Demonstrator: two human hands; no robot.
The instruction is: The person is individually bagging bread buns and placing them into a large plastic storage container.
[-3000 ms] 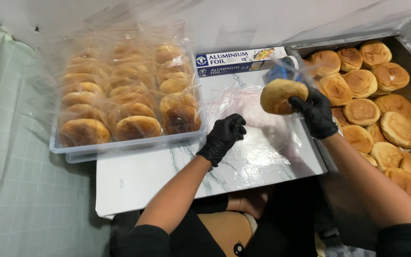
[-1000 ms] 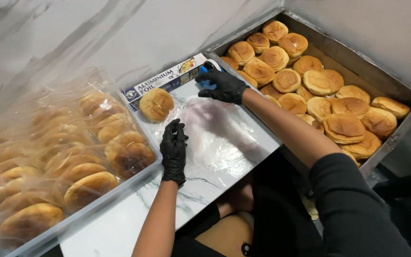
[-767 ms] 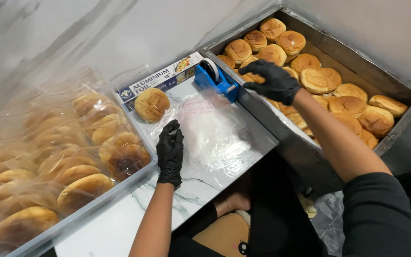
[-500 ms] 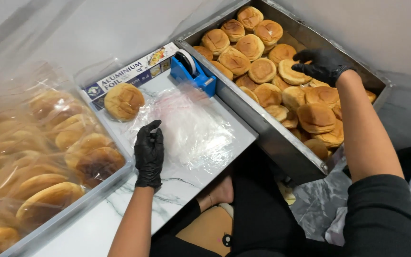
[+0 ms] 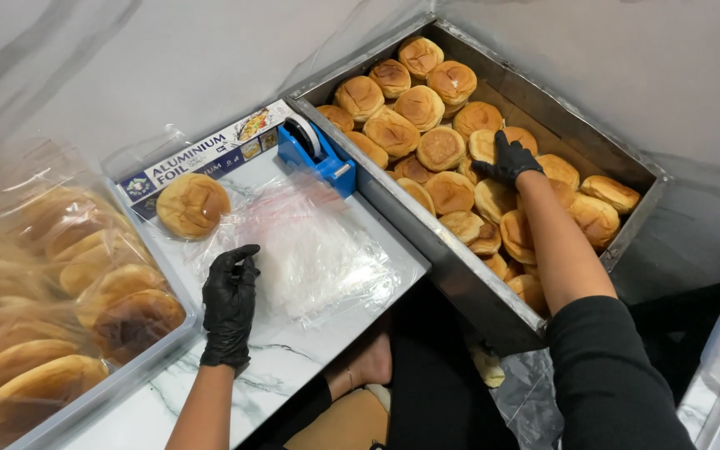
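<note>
The left hand point(image 5: 228, 310), gloved black, presses flat with fingers spread on a stack of clear plastic bags point(image 5: 314, 250), pinning it to the marble board point(image 5: 293, 367). The right hand point(image 5: 507, 160) closes its fingers over a bun point(image 5: 485, 143) in the metal tray point(image 5: 452, 258) (crowded with buns). A blue tape dispenser point(image 5: 314, 154) sits between, a lone bun point(image 5: 192, 205) by the foil box point(image 5: 202, 158).

The white marble-patterned board point(image 5: 310, 367) carries clear bags point(image 5: 310, 250), 1 bun point(image 5: 192, 204), a foil box point(image 5: 202, 158) and a blue tape dispenser point(image 5: 317, 158)
</note>
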